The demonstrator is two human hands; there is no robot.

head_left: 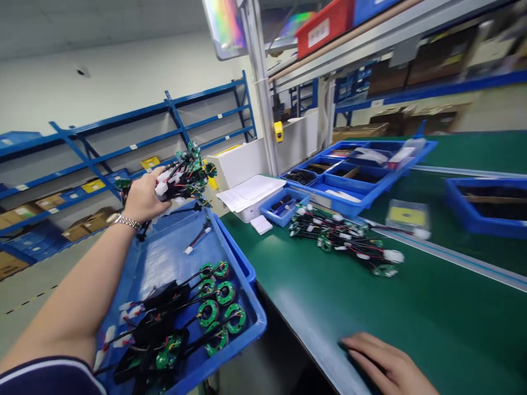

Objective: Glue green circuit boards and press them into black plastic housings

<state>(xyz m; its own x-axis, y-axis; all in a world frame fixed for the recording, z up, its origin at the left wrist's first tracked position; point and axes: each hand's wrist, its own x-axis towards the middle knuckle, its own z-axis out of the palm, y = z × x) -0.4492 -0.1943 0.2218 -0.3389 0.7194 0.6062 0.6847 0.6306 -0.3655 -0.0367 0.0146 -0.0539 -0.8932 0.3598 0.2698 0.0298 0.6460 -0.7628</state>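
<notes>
A: Gripping what, up on the left?
B: Gripping a bundle of wired boards (187,175) with the left hand (144,195), clamped firmly round the leads and white plugs; held up at the far end of the blue tray (258,318), apparently above it; wearing a wristwatch (124,220) on that arm
A: And with the right hand (391,362)?
B: Stretched out low at the green bench (280,291), with thumb and fingers a little apart; cannot tell whether touching the surface or just above it, being blurred
A: And down in the tray?
B: See green ring boards (242,320) at the near end, joined by wires to black parts (154,323); see also a loose lead (198,238), well apart, toward the far end
A: And farther along the bench?
B: Note a heap of wired boards (346,236) lying near the small blue bin (269,211) and just in front of the divided blue tray (346,206); note also a clear case (407,216) with a yellow middle, to the right of the heap
</notes>
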